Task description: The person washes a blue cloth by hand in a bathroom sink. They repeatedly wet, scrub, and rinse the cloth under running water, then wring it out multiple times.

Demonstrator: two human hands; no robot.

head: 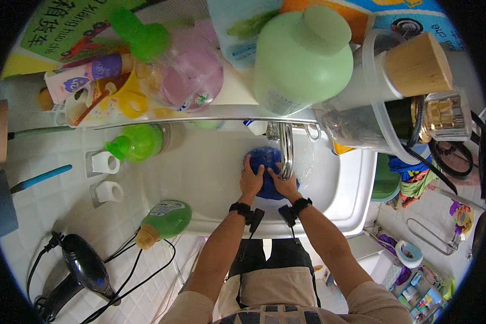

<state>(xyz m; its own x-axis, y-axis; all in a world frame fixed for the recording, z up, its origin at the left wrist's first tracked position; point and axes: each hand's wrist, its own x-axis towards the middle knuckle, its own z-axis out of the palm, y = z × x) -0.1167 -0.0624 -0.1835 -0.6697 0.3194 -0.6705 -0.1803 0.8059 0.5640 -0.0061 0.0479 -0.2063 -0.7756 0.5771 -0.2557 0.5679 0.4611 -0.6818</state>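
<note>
A blue cloth item [270,191] lies bunched in the white washbasin [202,182], below the chrome faucet [286,150]. My left hand [251,178] grips its left side, thumb on top and fingers partly hidden by the fabric. On the right side of the cloth is my right hand [282,182], its thumb pressed on the fabric near the other thumb and part of the hand covered by the spout. Water splashes in the basin to the right of the faucet. Both wrists wear black straps with small dark devices.
Above the basin, a shelf edge [210,112] carries a light green bottle [303,65], a pink-liquid pump bottle [186,73] and a yellow cup [131,97]. Green bottles [170,218] stand at the basin's left. A black hair dryer [85,259] hangs lower left; a green tub [384,178] with clothes is right.
</note>
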